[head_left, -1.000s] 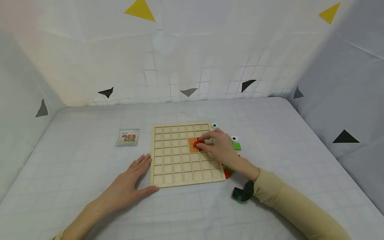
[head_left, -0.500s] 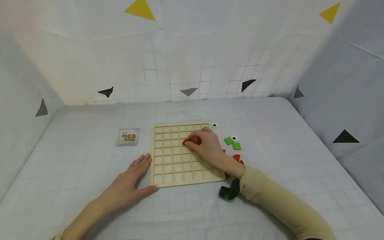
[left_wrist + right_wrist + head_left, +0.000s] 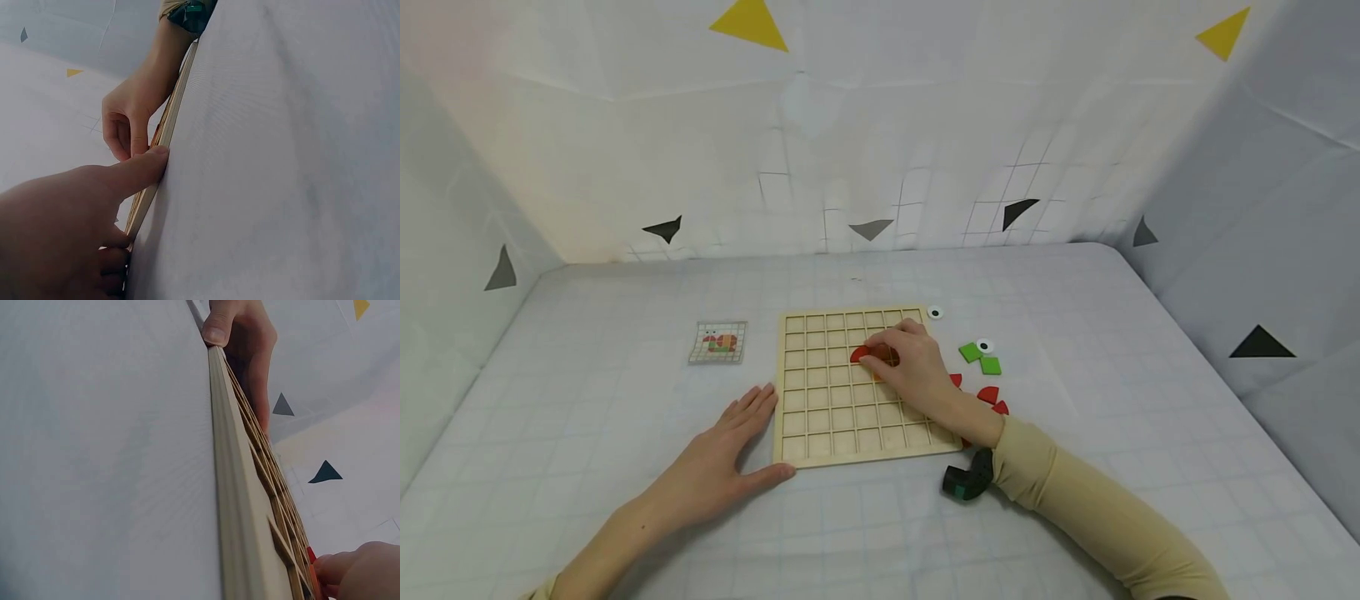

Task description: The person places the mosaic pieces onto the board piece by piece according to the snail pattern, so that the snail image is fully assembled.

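Observation:
My right hand (image 3: 917, 371) pinches a red quarter-round tile (image 3: 858, 355) between thumb and fingertips, low over a cell near the middle of the wooden grid board (image 3: 827, 421). Just right of that tile, an edge of an orange tile (image 3: 877, 377) shows beneath the hand, which hides most of the cells there. Fingers extended, my left hand (image 3: 722, 458) rests at the board's left edge, its thumb at the near left corner. In the left wrist view the left thumb (image 3: 147, 167) lies against the board's side. The red tile (image 3: 311, 555) also shows in the right wrist view.
Right of the board lie green square tiles (image 3: 991, 366), several red tiles (image 3: 988, 394) and two white eye discs (image 3: 935, 313). A small card (image 3: 718, 343) with a gridded, coloured animal picture lies left of the board. A black device (image 3: 967, 481) sits at the right wrist.
My right hand has moved left across the board, carrying the red tile from over the orange and red tiles to the cell left of them. The left hand has stayed still.

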The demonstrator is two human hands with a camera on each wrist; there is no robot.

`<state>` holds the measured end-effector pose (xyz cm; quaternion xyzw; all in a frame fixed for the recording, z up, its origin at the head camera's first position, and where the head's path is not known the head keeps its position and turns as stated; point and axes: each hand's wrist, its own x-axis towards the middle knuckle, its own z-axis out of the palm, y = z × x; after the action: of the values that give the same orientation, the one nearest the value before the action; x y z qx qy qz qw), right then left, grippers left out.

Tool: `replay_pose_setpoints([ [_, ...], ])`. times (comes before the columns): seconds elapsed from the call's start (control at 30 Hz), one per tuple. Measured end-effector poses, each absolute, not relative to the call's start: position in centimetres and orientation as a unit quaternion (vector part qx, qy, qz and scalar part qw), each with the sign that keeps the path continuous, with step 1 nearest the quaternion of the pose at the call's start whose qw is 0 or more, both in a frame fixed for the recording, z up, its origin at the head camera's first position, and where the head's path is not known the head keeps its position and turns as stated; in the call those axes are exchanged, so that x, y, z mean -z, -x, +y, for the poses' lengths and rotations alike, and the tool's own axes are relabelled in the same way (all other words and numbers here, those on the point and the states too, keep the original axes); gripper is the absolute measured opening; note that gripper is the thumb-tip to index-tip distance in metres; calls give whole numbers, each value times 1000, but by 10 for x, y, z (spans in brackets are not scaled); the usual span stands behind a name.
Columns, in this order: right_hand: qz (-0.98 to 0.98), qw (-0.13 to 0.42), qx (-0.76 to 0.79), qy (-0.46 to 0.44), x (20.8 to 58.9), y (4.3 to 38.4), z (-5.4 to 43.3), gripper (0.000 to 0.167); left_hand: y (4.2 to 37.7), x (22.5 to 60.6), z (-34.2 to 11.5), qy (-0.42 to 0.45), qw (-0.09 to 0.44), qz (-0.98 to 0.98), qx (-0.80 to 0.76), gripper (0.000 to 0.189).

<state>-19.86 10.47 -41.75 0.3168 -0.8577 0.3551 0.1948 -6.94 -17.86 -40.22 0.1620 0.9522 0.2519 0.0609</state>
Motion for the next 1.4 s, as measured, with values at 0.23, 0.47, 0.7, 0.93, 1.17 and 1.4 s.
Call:
replay_pose_setpoints([
  [0.23,-858,195,-353,-318,418,198,104,19,69,400,-178,-160,67,952,-253,100],
  [0.47,-856,200,-349,-325,418,198,105,19,69,401,-179,-162,63,951,-256,100],
  [0.7,-854,200,-356,-324,419,198,105,18,70,402,-179,-163,60,951,-256,99],
  [0.93,-841,228,-366,-328,415,200,108,19,70,403,-179,-162,59,951,-256,99],
  [1.17,-826,229,-416,-304,389,207,129,19,71,404,-177,-157,69,951,-256,101],
  [1.4,-850,194,-418,-255,385,207,170,18,70,402,-177,-156,66,953,-252,101],
])
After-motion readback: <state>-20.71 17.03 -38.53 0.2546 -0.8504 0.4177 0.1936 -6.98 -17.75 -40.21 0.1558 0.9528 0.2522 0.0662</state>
